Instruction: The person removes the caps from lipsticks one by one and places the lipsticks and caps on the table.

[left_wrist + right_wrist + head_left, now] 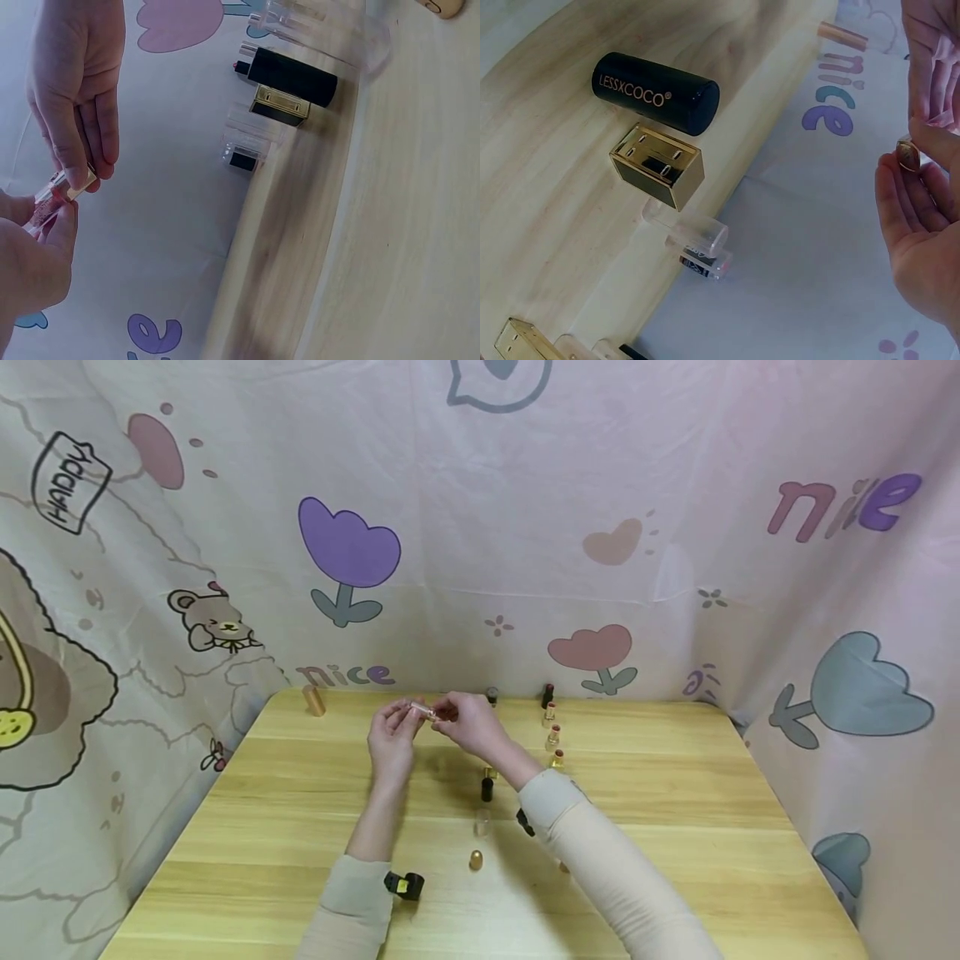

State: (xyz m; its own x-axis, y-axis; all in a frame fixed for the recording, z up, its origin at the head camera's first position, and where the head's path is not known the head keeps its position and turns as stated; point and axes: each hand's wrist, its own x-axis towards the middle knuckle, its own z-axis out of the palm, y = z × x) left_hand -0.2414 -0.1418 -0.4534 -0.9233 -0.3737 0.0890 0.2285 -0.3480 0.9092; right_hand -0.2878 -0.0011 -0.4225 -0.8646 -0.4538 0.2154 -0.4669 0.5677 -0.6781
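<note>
Above the table's far side, both hands meet on one small lipstick (423,710) with a clear, pinkish tube and a gold end. The left hand (393,731) grips the clear part between thumb and fingers. With thumb and fingertips, the right hand (471,724) pinches the gold end (908,155). In the left wrist view the lipstick (54,202) is tilted, and fingers hide part of it. Beneath the hands stand a black cap (487,789) with gold lettering in the right wrist view, a gold-edged cap (660,166) and a clear cap (686,225).
Several lipsticks with bared tips (553,737) stand in a row on the right of the wooden table (225,860). A rose-gold tube (313,701) stands at the back left. Closer in are a clear cap (482,822) and a small gold cap (476,860). A printed curtain (465,527) hangs behind.
</note>
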